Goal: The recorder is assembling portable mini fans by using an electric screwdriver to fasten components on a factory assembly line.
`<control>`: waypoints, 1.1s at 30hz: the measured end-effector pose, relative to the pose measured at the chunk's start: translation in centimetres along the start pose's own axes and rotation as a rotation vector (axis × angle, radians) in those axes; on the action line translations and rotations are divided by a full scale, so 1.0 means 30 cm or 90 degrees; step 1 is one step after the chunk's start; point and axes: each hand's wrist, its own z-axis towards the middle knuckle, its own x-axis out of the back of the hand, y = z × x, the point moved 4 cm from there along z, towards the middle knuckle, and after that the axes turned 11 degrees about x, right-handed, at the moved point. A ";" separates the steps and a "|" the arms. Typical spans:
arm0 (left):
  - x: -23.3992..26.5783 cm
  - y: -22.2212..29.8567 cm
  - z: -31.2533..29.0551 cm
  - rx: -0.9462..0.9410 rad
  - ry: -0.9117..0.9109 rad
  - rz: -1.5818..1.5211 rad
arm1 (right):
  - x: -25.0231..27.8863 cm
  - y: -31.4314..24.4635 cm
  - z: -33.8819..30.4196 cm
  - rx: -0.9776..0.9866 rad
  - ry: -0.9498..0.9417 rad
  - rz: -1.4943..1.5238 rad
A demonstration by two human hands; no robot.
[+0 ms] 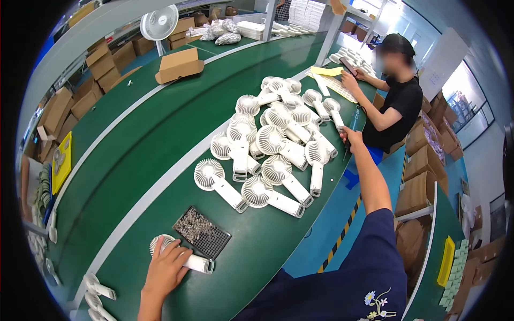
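My left hand (170, 263) lies over a white handheld fan (199, 264) on the green bench, its fingers bent round the round head and upper handle. Right beside it sits a black perforated tray (202, 232), partly covered with small metal screws. My right arm stretches far forward, and my right hand (350, 138) is closed around a teal electric screwdriver (355, 119) at the bench's right edge. The driver's dark tip points down below the hand. A fan handle ends close to those fingers. Between my hands spreads a pile of white handheld fans (271, 140).
Across the bench end, a co-worker in black (399, 101) handles a dark item near a yellow sheet (326, 70). An open cardboard box (180, 65) stands on the far bench section. More fans (97, 289) lie lower left. Cartons (423, 155) line the right floor.
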 end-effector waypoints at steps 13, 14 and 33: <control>0.014 0.145 -0.088 -0.016 0.080 -0.149 | -0.012 -0.223 -1.239 0.286 -0.374 0.138; 0.010 0.167 -0.053 -0.046 0.094 -0.157 | -0.057 -0.188 -1.341 0.163 -0.470 0.130; -0.035 0.139 -0.110 -0.023 0.143 -0.141 | -0.418 -0.232 -1.771 0.188 -0.764 0.078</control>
